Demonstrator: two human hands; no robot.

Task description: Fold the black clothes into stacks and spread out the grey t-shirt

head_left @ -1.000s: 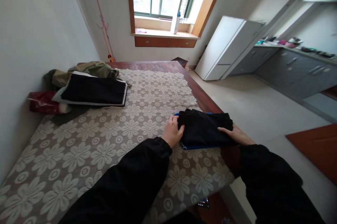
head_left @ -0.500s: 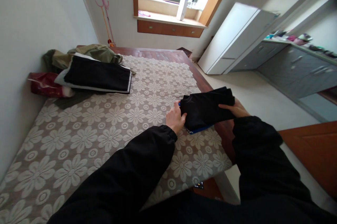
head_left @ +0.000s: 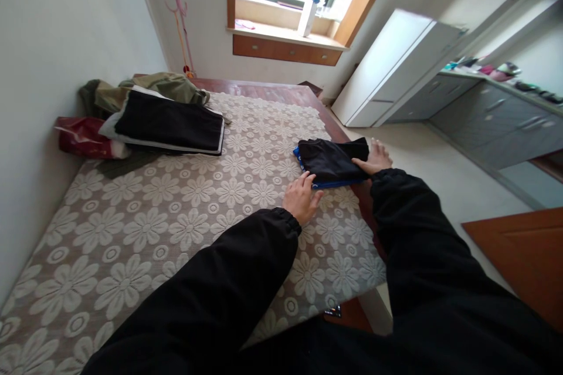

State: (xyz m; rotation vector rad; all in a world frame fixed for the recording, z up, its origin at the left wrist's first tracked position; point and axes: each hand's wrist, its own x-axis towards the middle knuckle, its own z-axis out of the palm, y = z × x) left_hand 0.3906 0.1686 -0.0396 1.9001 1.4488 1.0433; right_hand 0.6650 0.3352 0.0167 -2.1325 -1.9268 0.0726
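Note:
A folded black garment (head_left: 328, 159) lies on top of a folded blue garment (head_left: 336, 185) near the right edge of the table. Only the blue one's borders show. My left hand (head_left: 302, 198) is at their near left corner, fingers apart, the fingertips at the cloth's edge. At the right end, my right hand (head_left: 375, 158) has its fingers spread and raised, with the thumb resting on the black cloth. Neither hand is closed around the fabric.
A flower-patterned tablecloth (head_left: 189, 231) covers the wooden table. At its far left lie a stack of folded black and white clothes (head_left: 171, 122), an olive garment (head_left: 169, 88) and a red package (head_left: 88, 137). A white fridge (head_left: 387, 64) stands beyond the right edge.
The black garment has gone down onto the blue one, slightly away from me and leftward. Both hands have loosened; the right fingers have opened off the cloth.

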